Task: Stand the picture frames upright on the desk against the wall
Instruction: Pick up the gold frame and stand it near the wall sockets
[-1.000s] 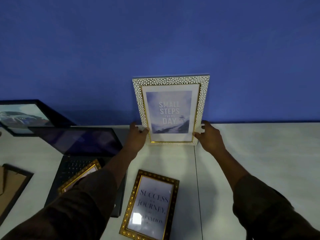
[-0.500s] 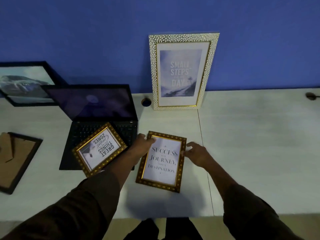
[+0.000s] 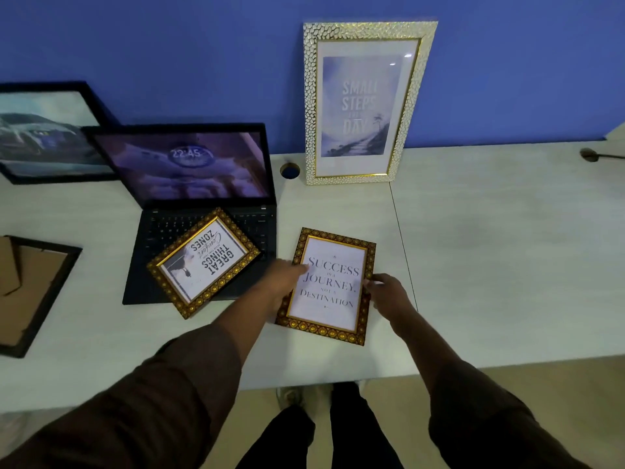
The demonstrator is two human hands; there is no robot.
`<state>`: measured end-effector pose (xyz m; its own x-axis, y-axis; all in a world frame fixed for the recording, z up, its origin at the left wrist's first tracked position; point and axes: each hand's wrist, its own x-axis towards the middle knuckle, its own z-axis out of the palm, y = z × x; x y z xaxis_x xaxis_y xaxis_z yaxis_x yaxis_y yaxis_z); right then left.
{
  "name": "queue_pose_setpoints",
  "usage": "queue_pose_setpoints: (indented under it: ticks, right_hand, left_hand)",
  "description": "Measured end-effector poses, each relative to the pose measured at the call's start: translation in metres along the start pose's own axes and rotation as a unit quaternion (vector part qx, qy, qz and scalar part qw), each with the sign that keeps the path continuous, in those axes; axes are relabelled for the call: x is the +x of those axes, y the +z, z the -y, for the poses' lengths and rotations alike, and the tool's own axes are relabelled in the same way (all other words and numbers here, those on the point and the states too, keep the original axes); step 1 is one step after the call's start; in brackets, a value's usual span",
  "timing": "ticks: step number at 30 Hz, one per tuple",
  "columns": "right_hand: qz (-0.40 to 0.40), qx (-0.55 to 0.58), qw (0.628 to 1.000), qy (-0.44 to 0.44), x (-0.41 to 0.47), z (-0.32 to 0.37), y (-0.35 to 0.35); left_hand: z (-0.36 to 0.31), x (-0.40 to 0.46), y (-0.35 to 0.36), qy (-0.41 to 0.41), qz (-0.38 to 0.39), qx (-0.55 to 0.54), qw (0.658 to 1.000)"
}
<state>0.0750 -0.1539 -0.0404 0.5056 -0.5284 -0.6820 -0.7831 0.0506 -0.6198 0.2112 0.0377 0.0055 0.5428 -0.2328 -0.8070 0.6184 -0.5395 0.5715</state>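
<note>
A gold-patterned "Success" frame (image 3: 329,286) lies on the white desk (image 3: 490,252) near its front edge. My left hand (image 3: 282,282) grips its left edge and my right hand (image 3: 385,292) grips its right edge. The white-and-gold "Small Steps" frame (image 3: 363,103) stands upright against the blue wall (image 3: 203,55). A second gold "Great Things" frame (image 3: 203,262) lies tilted across the laptop keyboard. A black frame with a car picture (image 3: 44,133) leans on the wall at far left. Another black frame (image 3: 30,292) lies face down at the left edge.
An open laptop (image 3: 189,170) with a lit screen sits left of centre. A round cable hole (image 3: 290,170) is in the desk beside the standing frame. A small dark object (image 3: 590,154) lies at the far right. The desk's front edge runs just beyond my legs.
Both hands left the "Small Steps" frame, which now stands alone at the wall, and came down to the "Success" frame. Their grip on its side edges has tightened in the last half second.
</note>
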Motion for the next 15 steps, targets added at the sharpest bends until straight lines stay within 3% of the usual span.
queue_pose_setpoints:
  ticks: [8, 15]
  right_hand:
    - [0.092, 0.063, 0.990, -0.086, -0.030, 0.040, -0.044]
    - [0.153, -0.039, 0.963, -0.217, -0.063, 0.082, -0.023]
  left_hand:
    - [0.002, -0.043, -0.012, 0.068, -0.085, -0.023, 0.994]
    - [0.040, -0.107, -0.039, 0.117, -0.201, -0.143, 0.962]
